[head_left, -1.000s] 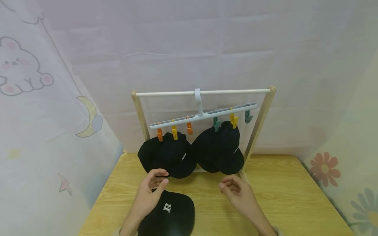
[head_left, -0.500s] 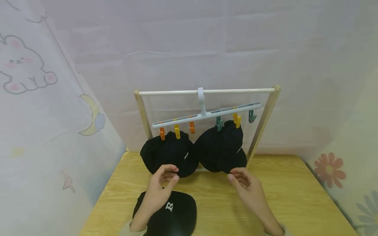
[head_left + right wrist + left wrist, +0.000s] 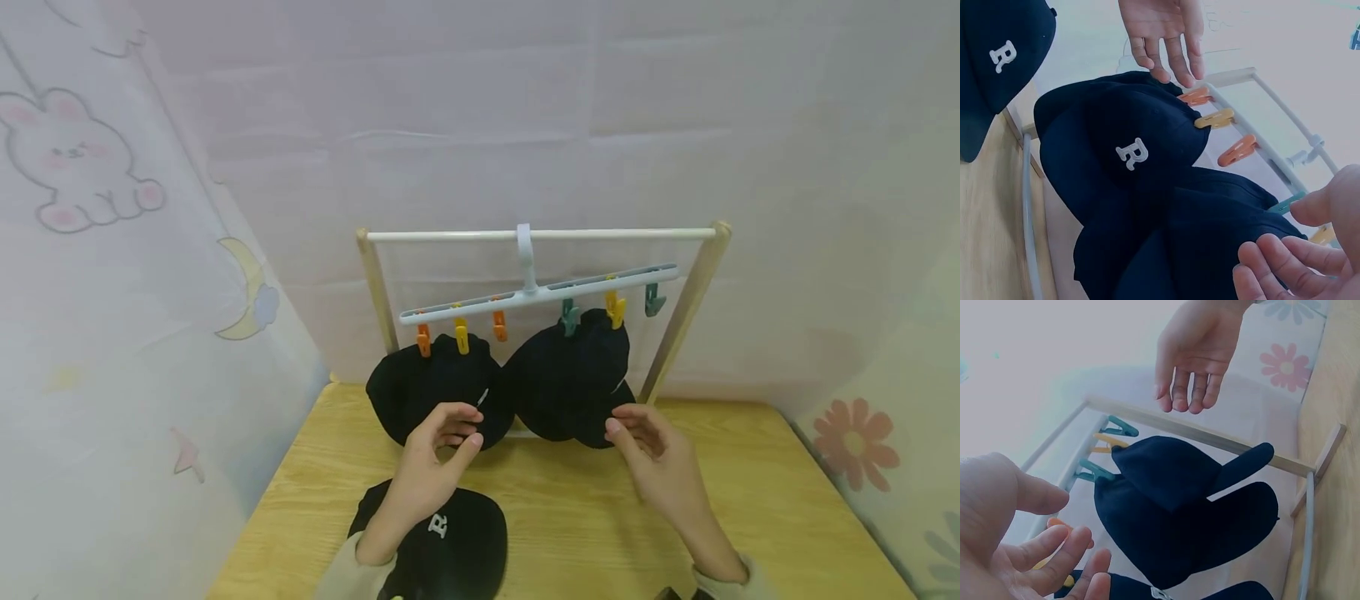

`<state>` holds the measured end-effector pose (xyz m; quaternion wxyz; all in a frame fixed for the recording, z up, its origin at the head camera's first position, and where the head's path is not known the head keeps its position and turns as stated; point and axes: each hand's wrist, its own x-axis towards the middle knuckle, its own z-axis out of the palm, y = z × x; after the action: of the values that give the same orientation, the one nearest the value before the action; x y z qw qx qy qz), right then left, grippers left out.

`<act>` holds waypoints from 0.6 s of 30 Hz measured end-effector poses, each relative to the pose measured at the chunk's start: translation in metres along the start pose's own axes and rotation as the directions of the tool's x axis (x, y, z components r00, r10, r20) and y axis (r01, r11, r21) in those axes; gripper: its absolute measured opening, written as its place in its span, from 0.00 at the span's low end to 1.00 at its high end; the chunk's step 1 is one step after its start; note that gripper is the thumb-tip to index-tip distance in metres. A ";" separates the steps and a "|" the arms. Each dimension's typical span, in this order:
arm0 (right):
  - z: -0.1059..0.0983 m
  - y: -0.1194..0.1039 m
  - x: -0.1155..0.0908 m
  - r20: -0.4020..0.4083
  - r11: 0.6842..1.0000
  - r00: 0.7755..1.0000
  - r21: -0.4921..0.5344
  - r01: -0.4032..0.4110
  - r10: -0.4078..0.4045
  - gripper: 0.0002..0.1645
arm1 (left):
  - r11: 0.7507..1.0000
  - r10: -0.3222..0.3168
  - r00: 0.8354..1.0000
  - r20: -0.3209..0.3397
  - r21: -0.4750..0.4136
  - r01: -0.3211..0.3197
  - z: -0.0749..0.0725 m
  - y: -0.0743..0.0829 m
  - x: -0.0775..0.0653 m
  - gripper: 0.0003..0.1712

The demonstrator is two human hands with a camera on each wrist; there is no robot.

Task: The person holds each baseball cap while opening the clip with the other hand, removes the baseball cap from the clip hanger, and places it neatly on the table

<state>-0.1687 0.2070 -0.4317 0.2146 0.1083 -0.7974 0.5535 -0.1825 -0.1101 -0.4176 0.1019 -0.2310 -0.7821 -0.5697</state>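
Two black caps hang from a light blue clip hanger [image 3: 480, 308]. The left cap [image 3: 408, 396] is held by an orange clip [image 3: 423, 342] and a yellow clip [image 3: 462, 337]; the right cap [image 3: 558, 383] by a green and a yellow clip. My left hand [image 3: 431, 467] hovers in front of the left cap, fingers loosely bent and holding nothing. Near the right cap's brim floats my right hand [image 3: 663, 458], thumb apart from the fingers, also holding nothing. In the right wrist view, a white letter R [image 3: 1132, 153] shows on the left cap.
The hanger hooks over the white bar [image 3: 442, 237] of a wooden-legged rack [image 3: 686, 308] and tilts, right end higher. A third black cap [image 3: 472, 542] lies on the wooden table [image 3: 585, 533], partly behind my left forearm. One orange and one green clip hang unused.
Both hands have risen and moved forward toward the hanging caps, shifting slightly right. The head view has turned a little left. The caps and hanger stay as they were.
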 end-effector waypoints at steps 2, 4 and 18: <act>-0.001 -0.001 0.004 -0.010 1.000 1.000 0.006 0.023 -0.023 0.11 | 1.000 0.008 1.000 0.004 0.000 -0.008 0.001 0.001 0.002 0.17; 0.000 -0.002 0.007 -0.014 0.999 0.999 0.006 0.040 -0.040 0.12 | 1.000 0.013 1.000 0.008 0.003 -0.013 0.002 0.002 0.004 0.18; -0.007 -0.006 0.018 -0.083 0.990 0.988 -0.062 0.126 -0.131 0.12 | 0.999 0.043 0.996 0.073 -0.005 -0.043 0.015 0.017 0.019 0.20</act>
<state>-0.1807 0.2127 -0.4161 0.2873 0.1294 -0.7940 0.5199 -0.1899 -0.0874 -0.3999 0.0851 -0.2685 -0.7793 -0.5597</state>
